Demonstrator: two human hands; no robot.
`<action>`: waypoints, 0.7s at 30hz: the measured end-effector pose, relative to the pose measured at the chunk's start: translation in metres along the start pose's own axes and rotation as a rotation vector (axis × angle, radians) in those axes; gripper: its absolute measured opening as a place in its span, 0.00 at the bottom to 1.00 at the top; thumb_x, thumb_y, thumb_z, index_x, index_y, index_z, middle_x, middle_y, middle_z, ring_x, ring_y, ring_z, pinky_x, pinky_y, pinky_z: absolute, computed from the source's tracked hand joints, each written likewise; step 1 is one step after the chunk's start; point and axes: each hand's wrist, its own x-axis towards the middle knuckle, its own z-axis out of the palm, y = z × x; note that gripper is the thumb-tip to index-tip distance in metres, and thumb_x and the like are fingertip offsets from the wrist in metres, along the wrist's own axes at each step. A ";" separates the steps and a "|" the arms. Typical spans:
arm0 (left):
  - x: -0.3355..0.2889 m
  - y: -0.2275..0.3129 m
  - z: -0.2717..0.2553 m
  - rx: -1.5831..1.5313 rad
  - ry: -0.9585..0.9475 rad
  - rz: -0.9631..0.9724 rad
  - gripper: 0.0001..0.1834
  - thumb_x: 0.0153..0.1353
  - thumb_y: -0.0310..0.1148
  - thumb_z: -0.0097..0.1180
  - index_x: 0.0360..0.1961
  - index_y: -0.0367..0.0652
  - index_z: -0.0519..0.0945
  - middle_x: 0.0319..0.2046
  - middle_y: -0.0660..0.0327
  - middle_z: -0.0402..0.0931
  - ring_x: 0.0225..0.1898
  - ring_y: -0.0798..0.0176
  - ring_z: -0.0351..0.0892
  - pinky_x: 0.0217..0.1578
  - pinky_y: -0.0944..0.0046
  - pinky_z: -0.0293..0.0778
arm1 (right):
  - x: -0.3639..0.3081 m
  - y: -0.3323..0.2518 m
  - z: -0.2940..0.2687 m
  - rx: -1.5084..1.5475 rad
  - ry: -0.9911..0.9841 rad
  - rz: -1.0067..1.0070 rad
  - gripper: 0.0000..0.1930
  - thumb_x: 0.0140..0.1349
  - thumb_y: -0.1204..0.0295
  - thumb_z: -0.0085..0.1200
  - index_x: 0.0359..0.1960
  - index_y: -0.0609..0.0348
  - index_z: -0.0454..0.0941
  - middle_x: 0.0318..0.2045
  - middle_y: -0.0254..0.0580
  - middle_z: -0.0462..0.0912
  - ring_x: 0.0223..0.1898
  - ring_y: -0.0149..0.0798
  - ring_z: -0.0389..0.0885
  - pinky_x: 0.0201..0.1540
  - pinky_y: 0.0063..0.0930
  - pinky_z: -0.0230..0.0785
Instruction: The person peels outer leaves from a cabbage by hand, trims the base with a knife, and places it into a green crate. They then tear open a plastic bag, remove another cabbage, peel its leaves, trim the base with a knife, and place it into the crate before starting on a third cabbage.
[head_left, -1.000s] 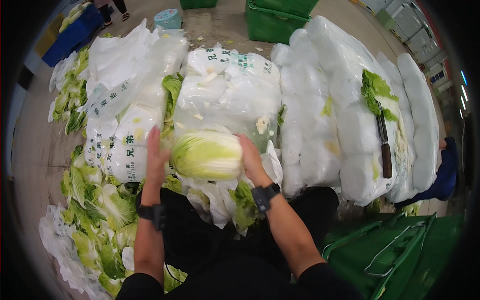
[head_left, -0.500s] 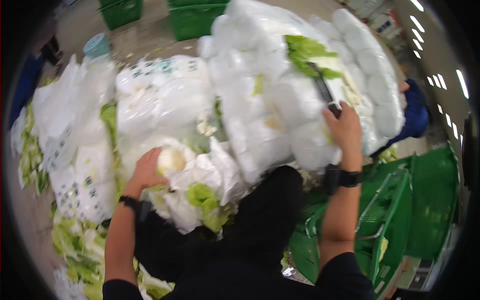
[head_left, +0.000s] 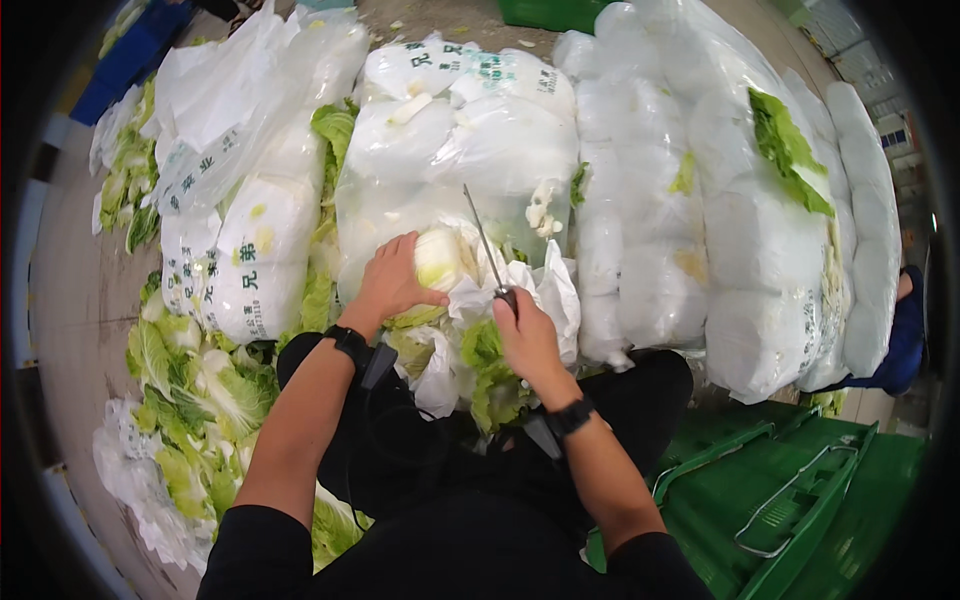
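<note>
My left hand [head_left: 392, 281] grips the side of a pale napa cabbage [head_left: 441, 258], its fingers along the top and its thumb below. The cabbage lies at the opening of a clear plastic bag packed with white cabbages. In my right hand [head_left: 530, 337] is a knife [head_left: 484, 237], its thin blade pointing up and away, just right of the cabbage. Crumpled white wrapping [head_left: 562, 295] and a loose green leaf [head_left: 485, 370] lie under and around my right hand, between my knees.
Plump bags of cabbages [head_left: 640, 210] stand to the right, a torn leaf [head_left: 785, 145] on top. More printed bags [head_left: 265, 260] are at the left. Trimmed leaves [head_left: 210, 390] heap on the floor there. A green crate [head_left: 800, 490] sits at my lower right; a person's blue sleeve [head_left: 900, 345] shows beyond.
My right hand has brought the knife from over the right-hand bags, near the torn leaf, back beside the cabbage. My left hand stays on the cabbage. The view has turned.
</note>
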 end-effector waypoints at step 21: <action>0.002 -0.009 -0.007 -0.073 -0.035 -0.064 0.61 0.30 0.54 0.79 0.65 0.34 0.64 0.61 0.44 0.68 0.63 0.41 0.66 0.63 0.51 0.64 | 0.041 0.054 0.044 -0.247 -0.150 0.184 0.25 0.73 0.50 0.37 0.45 0.61 0.77 0.39 0.64 0.82 0.44 0.68 0.78 0.47 0.56 0.69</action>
